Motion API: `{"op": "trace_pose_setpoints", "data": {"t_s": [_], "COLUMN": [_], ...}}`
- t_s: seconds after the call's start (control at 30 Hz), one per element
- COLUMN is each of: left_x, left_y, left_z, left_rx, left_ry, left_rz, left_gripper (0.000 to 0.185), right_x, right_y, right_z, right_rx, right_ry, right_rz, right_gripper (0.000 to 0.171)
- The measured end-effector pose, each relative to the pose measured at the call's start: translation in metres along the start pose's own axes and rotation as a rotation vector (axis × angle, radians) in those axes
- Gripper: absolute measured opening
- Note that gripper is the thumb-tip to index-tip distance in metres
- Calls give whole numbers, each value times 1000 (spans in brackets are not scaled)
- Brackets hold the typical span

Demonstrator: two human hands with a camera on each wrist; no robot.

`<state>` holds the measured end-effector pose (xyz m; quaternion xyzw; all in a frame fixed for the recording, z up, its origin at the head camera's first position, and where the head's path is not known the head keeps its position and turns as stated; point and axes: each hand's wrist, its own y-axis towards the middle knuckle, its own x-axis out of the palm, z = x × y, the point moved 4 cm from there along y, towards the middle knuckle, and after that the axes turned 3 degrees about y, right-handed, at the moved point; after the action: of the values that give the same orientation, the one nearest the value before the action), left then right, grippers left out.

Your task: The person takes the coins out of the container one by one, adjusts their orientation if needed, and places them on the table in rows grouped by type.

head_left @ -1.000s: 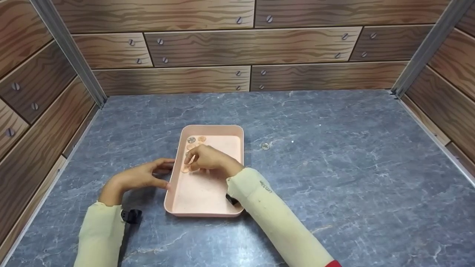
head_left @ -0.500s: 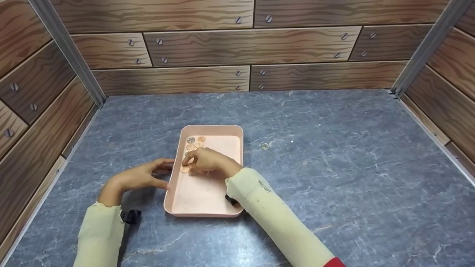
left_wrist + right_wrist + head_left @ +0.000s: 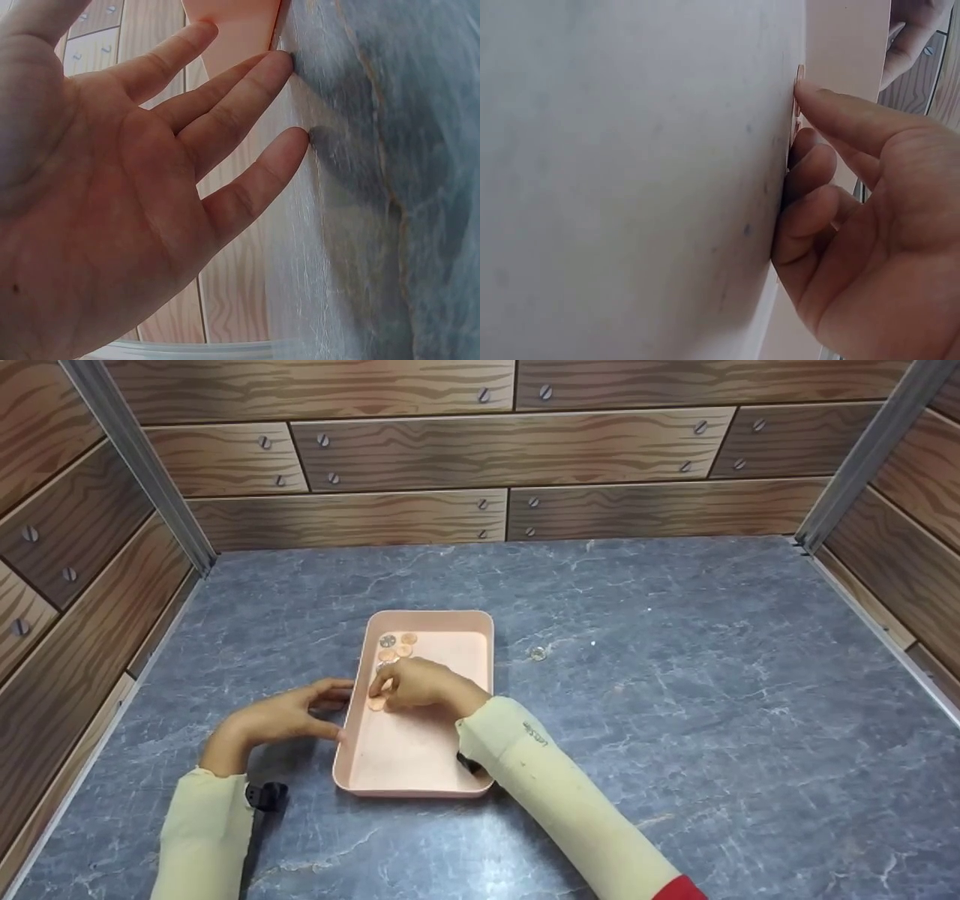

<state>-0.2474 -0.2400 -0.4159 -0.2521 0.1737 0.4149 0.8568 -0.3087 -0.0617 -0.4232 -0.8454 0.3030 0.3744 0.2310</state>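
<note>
A shallow pink tray (image 3: 420,765) lies on the table, with several coins inside along its left wall. My right hand (image 3: 424,684) is inside the tray over them, its fingers bent. In the right wrist view a fingertip touches a thin copper coin (image 3: 800,90) lying flat against the tray floor. Whether it pinches that coin is unclear. One copper coin (image 3: 376,703) shows just below the fingers. Farther up are a silver coin (image 3: 387,641) and a copper coin (image 3: 409,638); others are partly hidden. My left hand (image 3: 281,716), fingers spread, touches the tray's left side.
A lone silver coin (image 3: 538,654) lies on the blue marbled table (image 3: 675,720), to the right of the tray. Wood-patterned walls (image 3: 420,450) close off the back and both sides.
My right hand has shifted slightly left and towards me over the coins, uncovering a little more of the upper ones. The left hand and tray stay in place.
</note>
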Motion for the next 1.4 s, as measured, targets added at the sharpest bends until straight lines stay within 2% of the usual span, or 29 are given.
{"op": "trace_pose_setpoints", "data": {"t_s": [0.4,0.73,0.87,1.1,1.4], "left_x": [0,-1,-1,-1,0], "left_y": [-1,-1,-1,-1,0], "left_z": [2,4,2,0,1], "left_rx": [-9,-18,-3,4,-7], "left_ry": [6,5,-4,-13,-8], "left_rz": [0,-2,-5,3,-2], "left_gripper": [83,84,84,83,84], "right_x": [2,1,1,0,1], "right_y": [-1,-1,-2,0,-2], "right_z": [0,0,1,-1,2], "right_rx": [41,19,8,-73,-73], "right_ry": [-43,-68,-48,7,100], "right_rz": [28,24,22,42,24], "right_gripper": [21,21,18,18,15]}}
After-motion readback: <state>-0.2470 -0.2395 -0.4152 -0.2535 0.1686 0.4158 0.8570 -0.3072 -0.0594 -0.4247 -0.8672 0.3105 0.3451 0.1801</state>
